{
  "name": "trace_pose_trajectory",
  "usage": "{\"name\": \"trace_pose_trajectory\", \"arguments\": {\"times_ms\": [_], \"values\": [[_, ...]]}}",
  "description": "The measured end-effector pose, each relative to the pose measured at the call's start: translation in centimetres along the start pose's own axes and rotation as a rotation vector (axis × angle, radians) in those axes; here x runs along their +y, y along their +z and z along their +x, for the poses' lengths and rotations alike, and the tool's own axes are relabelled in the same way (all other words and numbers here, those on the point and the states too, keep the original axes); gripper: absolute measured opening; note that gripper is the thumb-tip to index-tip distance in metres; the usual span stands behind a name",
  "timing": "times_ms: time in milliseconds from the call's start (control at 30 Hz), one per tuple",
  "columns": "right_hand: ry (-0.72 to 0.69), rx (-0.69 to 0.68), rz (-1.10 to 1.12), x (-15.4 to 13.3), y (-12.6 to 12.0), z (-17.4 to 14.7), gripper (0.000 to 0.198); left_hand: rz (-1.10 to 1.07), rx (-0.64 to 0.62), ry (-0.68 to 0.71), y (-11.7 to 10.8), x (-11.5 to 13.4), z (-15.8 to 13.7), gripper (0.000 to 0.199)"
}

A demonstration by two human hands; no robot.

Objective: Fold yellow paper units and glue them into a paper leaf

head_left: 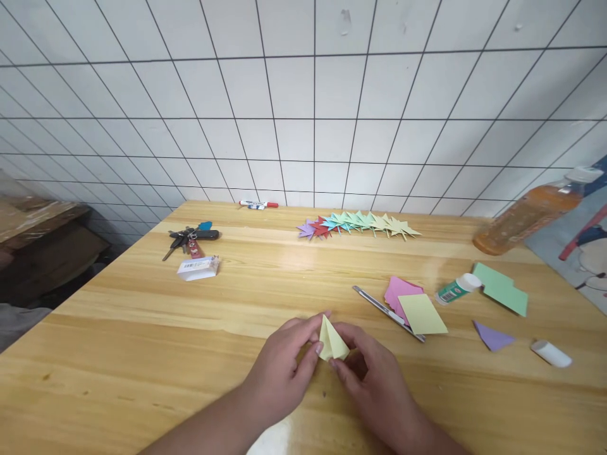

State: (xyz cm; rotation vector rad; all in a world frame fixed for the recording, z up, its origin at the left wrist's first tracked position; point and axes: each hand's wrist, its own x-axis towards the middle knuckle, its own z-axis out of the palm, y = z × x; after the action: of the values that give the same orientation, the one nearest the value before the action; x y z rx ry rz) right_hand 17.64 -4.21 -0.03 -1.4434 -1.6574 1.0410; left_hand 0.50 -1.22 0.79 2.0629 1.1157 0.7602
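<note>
Between my two hands is a small piece of folded pale yellow paper (333, 342), its pointed tip facing away from me. My left hand (289, 357) pinches its left edge between thumb and fingers. On the other side my right hand (372, 373) grips the lower right edge, thumb in front. A utility knife (386, 311) lies just beyond my right hand. Beside it sit pink paper squares (401, 292) with a pale yellow square (422, 315) on top.
A row of folded paper leaves (360, 222) lies near the tiled wall. Rightward are a glue stick (458, 289), its white cap (551, 353), green paper (502, 291), a purple triangle (494, 336) and a bottle (531, 212). Keys (187, 240), a small box (198, 268) and markers (258, 205) stand leftward.
</note>
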Motion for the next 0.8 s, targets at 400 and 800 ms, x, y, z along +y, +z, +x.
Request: {"name": "trace_pose_trajectory", "arguments": {"times_ms": [400,800], "values": [[-0.080,0.010,0.024,-0.5,-0.5,0.2,0.027,0.035,-0.025,-0.003,0.2,-0.2,0.1,0.043],[-0.115,-0.056,-0.140,-0.9,-0.1,0.0,0.029,0.205,-0.059,0.068,0.7,0.3,-0.4,0.061]]}}
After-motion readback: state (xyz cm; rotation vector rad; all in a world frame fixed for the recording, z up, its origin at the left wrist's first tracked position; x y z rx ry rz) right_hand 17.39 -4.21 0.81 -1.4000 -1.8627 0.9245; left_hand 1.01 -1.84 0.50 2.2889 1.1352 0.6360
